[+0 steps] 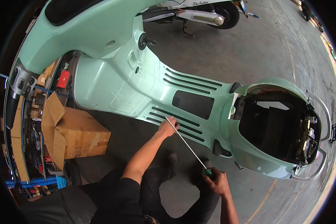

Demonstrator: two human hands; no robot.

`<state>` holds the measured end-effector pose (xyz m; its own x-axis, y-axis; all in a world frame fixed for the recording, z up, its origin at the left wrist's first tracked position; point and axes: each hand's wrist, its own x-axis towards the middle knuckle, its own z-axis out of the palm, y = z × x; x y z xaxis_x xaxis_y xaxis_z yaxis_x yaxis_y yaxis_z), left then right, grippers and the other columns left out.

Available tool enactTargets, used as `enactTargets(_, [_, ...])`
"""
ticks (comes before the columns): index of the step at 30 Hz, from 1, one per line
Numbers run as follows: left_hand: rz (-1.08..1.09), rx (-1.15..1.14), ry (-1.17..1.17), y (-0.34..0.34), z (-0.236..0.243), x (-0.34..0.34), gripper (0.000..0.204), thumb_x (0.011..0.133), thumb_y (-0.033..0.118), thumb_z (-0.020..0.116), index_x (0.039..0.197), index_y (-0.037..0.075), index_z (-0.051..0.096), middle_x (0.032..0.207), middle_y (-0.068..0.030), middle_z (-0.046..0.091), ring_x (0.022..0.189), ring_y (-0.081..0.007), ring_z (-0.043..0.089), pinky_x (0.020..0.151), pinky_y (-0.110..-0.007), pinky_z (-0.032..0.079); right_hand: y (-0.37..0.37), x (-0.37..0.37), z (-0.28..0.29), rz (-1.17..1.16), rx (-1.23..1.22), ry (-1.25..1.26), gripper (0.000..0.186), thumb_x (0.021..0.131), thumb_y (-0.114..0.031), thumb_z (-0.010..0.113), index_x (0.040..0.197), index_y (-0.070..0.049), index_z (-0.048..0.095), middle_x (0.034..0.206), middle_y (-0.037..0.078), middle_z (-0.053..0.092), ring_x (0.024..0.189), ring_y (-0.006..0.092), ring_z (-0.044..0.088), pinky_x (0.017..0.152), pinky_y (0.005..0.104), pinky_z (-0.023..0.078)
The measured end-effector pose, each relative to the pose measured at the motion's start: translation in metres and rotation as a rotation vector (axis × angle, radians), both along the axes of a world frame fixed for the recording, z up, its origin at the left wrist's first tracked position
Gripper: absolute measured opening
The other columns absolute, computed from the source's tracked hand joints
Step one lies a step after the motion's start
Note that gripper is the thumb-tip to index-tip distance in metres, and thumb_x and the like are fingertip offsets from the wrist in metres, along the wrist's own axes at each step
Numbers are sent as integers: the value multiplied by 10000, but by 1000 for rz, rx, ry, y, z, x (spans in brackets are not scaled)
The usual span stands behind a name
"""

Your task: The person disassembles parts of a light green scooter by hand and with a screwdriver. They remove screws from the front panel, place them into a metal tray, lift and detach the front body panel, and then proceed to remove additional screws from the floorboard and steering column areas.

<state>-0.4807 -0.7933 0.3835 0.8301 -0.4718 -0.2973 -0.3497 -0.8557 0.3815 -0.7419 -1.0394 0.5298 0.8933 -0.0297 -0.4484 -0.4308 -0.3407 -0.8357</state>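
Note:
A long screwdriver [189,147] slants across the middle, its thin metal shaft over the near side of a mint-green scooter's footboard [162,98]. Wrapped round its green handle is my right hand [217,182], low and right of centre, in front of my knees. My left hand [167,127] is closed at the shaft near the tip, above the footboard's dark slotted strips [190,128]. Whether these fingers also pinch something small is hidden. A dark rectangular panel [192,104] lies in the footboard beyond my left hand.
The scooter's open seat compartment [276,134] is at right, with a metal grab rail [326,115] behind it. At left are its handlebar grip [13,108], an open cardboard box [82,132] and cluttered shelves [22,140]. Another scooter [201,16] stands beyond.

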Motion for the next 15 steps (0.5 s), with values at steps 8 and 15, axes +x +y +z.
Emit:
enactTargets(8, [-183,-334,-369,23,-114,30,303,817,51,638,1118,52,605,1148,-121,522,1118,-332,497,964,-418,442,-41,-5,-139,-82,-98,-91,286,732,-177,769,890,23,640,684,103,615,585,211,574,600,326,477])
enactTargets(15, [-221,-466,-496,61,-124,47,250,819,-13,627,1065,21,653,1097,-108,630,1050,-304,573,913,-375,475,-48,-8,-184,-78,-129,-309,336,708,-204,794,912,25,656,708,110,636,610,187,600,599,310,482])
